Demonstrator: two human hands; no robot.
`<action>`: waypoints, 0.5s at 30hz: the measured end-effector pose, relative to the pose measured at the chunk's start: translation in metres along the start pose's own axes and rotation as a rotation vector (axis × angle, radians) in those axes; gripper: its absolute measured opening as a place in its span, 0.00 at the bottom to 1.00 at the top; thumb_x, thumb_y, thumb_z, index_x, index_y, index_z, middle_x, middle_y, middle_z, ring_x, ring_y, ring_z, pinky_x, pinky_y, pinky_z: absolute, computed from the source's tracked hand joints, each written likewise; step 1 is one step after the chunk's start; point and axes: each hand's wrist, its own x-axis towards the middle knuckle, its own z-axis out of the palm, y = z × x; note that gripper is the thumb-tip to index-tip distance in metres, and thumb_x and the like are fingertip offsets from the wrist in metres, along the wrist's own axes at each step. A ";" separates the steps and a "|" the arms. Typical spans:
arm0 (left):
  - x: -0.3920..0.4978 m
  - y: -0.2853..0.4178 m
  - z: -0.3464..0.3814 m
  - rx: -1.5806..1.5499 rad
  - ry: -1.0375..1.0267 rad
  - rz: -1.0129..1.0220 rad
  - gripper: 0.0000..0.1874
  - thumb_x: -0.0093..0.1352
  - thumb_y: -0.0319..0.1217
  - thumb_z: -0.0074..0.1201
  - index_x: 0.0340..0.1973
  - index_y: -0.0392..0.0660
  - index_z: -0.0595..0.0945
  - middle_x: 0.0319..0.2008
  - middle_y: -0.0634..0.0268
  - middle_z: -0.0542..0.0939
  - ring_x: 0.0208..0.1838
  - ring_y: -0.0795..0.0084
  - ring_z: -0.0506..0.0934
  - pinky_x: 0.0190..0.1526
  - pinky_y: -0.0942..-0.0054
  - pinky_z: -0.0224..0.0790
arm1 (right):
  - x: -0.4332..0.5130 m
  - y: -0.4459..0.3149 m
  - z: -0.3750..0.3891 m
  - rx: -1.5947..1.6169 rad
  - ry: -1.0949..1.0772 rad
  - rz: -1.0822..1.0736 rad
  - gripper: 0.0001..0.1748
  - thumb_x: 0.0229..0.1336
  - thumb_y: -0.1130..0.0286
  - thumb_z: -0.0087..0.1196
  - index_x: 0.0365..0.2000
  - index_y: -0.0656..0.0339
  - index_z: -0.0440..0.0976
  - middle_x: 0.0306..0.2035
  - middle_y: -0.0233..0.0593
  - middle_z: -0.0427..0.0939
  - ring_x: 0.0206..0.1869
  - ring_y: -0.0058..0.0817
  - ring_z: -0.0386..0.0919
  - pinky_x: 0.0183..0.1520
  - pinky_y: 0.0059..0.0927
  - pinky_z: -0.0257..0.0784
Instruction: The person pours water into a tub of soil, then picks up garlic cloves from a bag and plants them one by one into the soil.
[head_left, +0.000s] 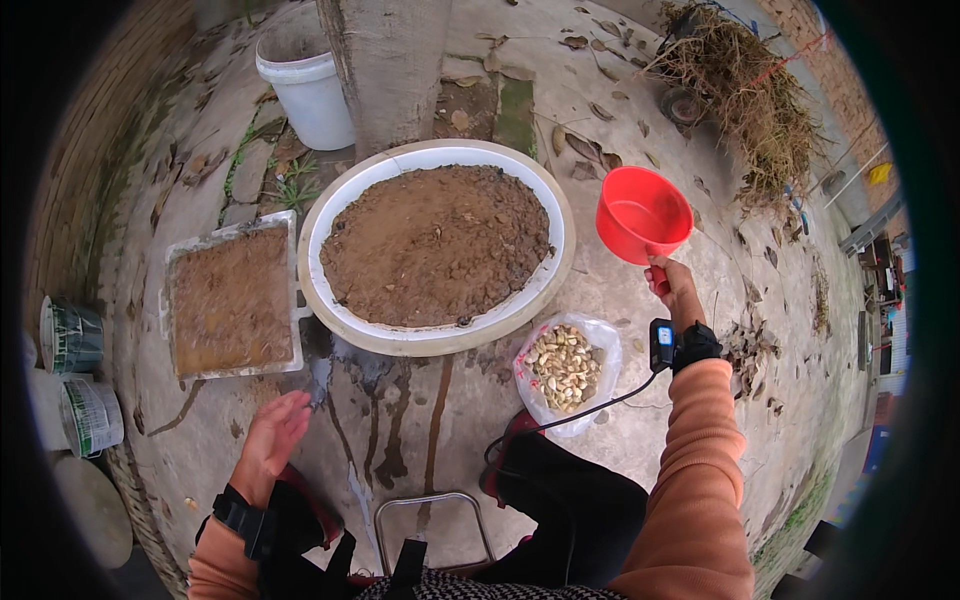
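Note:
My right hand (673, 283) grips the handle of a red plastic dipper (643, 213), held to the right of a large oval basin (437, 343). The dipper looks empty. Brown wet soil (435, 240) fills the basin. My left hand (277, 435) holds nothing; its fingers lie close together but extended, just below a shallow rectangular tray (296, 330) of wet, muddy soil. An open plastic bag (611, 352) of what look like garlic cloves (564, 367) lies between the basin and my right forearm, near my foot.
A white bucket (309, 105) stands by a tree trunk (390, 75) behind the basin. Dry stalks (750, 105) are heaped on a wheeled cart at the upper right. Small buckets (91, 416) line the left side. A metal-framed seat (433, 496) is between my legs.

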 end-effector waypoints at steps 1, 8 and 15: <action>0.001 -0.001 0.001 0.008 0.024 -0.016 0.17 0.64 0.33 0.47 0.48 0.43 0.70 0.48 0.63 0.72 0.46 0.74 0.70 0.46 0.77 0.63 | 0.005 0.014 0.002 0.013 -0.005 0.017 0.09 0.44 0.73 0.53 0.28 0.67 0.70 0.19 0.38 0.71 0.17 0.24 0.71 0.16 0.19 0.66; 0.007 -0.009 0.001 0.011 0.041 -0.068 0.17 0.63 0.32 0.48 0.48 0.43 0.70 0.47 0.63 0.73 0.43 0.74 0.72 0.43 0.76 0.65 | 0.027 0.068 0.014 0.048 -0.098 0.090 0.10 0.45 0.73 0.53 0.30 0.67 0.69 0.21 0.39 0.72 0.20 0.24 0.72 0.19 0.20 0.67; 0.008 -0.010 -0.001 0.000 0.039 -0.078 0.16 0.63 0.32 0.48 0.47 0.43 0.70 0.46 0.63 0.73 0.42 0.73 0.73 0.42 0.76 0.67 | 0.034 0.097 0.010 0.000 -0.172 0.077 0.13 0.48 0.69 0.53 0.35 0.65 0.68 0.28 0.38 0.74 0.23 0.21 0.72 0.22 0.17 0.65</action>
